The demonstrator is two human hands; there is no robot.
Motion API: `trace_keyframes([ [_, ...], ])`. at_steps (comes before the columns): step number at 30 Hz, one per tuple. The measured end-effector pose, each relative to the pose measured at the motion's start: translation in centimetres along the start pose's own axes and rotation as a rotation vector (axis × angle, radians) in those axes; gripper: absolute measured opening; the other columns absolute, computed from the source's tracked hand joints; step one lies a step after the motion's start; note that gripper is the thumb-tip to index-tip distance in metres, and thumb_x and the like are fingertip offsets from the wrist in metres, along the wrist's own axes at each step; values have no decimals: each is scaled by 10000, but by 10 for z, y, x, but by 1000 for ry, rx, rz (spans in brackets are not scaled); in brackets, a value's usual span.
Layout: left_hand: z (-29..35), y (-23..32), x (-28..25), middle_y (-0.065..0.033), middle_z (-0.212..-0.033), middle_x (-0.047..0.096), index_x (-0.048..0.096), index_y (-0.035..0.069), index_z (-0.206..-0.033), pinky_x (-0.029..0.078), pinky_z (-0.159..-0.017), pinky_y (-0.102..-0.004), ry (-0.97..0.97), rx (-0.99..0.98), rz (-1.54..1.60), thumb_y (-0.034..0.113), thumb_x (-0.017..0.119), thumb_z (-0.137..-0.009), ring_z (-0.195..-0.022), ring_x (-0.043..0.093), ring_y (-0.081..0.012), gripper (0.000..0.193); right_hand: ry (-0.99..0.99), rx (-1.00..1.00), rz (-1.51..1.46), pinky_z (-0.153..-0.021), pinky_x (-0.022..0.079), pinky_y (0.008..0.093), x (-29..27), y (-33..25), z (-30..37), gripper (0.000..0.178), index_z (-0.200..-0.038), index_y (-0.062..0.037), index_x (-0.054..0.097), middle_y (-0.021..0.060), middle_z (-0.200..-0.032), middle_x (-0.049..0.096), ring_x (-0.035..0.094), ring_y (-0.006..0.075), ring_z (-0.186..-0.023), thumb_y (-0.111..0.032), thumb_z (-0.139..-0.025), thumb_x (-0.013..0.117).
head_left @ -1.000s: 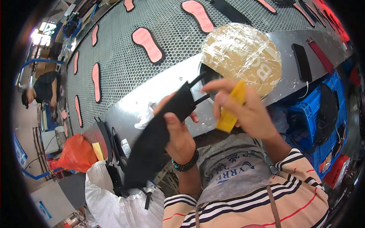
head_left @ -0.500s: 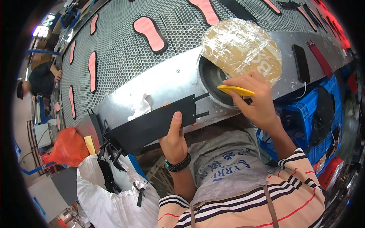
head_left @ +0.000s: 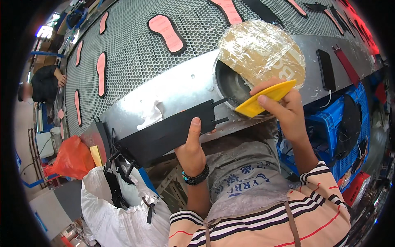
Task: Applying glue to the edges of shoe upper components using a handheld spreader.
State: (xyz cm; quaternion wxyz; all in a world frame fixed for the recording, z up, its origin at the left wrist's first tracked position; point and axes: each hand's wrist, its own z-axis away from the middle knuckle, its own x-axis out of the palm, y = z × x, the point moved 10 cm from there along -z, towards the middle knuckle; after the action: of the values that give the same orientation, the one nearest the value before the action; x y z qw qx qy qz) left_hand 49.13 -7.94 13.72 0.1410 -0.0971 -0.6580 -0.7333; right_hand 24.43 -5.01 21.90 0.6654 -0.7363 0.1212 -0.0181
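My left hand (head_left: 192, 150) grips a long flat black strip of material (head_left: 160, 133) near its right end, thumb on top. Two narrow tabs stick out from that end. In my right hand (head_left: 286, 111) is a yellow scraper (head_left: 266, 98), pinched between thumb and fingers. The scraper hangs over the near side of a round dark bowl (head_left: 232, 82) set in the metal ledge. A round cardboard cover wrapped in clear film (head_left: 263, 51) lies over most of the bowl. What the bowl holds is hard to make out.
Pink insoles with black rims (head_left: 166, 33) lie on the mesh conveyor (head_left: 131, 61) beyond the metal ledge (head_left: 173, 84). A phone (head_left: 326, 69) on a cable lies right, above blue crates (head_left: 321, 119). A white sack (head_left: 127, 218) stands at left. Another person (head_left: 43, 86) is at far left.
My right hand has turned the yellow scraper so its broad face shows, and shifted slightly right. My left hand and the black strip moved slightly right. The insoles have slid a little to the right.
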Motion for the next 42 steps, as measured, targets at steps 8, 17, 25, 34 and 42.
trace_keyframes([
  [8, 9, 25, -2, -32, -932, 691, 692, -20, -962, 490, -789, -287, 113, 169, -277, 94, 724, -924, -829, 615, -129, 124, -21, -463, 406, -793, 427, 341, 42, -53, 4, 151, -1021, -40, 703, 72, -895, 667, 576, 233, -819, -52, -871, 695],
  [17, 16, 46, 9, -45, -981, 700, 699, -42, -1019, 495, -802, -298, 165, 301, -335, 96, 732, -924, -852, 619, -132, 171, -123, -371, 314, -736, 438, 367, 53, -53, 15, 123, -979, -44, 688, 84, -863, 661, 587, 257, -777, -27, -857, 694],
  [25, 7, 29, -2, -52, -1050, 684, 645, -30, -1141, 516, -818, -285, 129, 174, -292, 44, 702, -923, -902, 634, -122, 237, -18, -523, 329, -602, 474, 370, 63, -59, 21, 167, -992, -4, 658, 121, -817, 633, 593, 296, -687, 1, -835, 716],
  [34, -2, 11, -9, -100, -1103, 684, 544, 27, -1303, 601, -786, -313, 187, 54, -5, 57, 661, -948, -944, 701, -193, 374, -9, -409, 162, -647, 515, 315, 61, -58, 20, 190, -1023, -17, 625, 120, -914, 625, 644, 266, -774, 30, -848, 683],
  [42, 0, 26, -4, -115, -1109, 688, 563, 16, -1281, 616, -772, -318, 218, 54, 167, 90, 641, -968, -946, 706, -209, 331, 146, -667, 307, -655, 534, 305, 52, -65, 21, 301, -1048, -33, 578, 145, -1024, 615, 636, 228, -764, 107, -801, 676],
])
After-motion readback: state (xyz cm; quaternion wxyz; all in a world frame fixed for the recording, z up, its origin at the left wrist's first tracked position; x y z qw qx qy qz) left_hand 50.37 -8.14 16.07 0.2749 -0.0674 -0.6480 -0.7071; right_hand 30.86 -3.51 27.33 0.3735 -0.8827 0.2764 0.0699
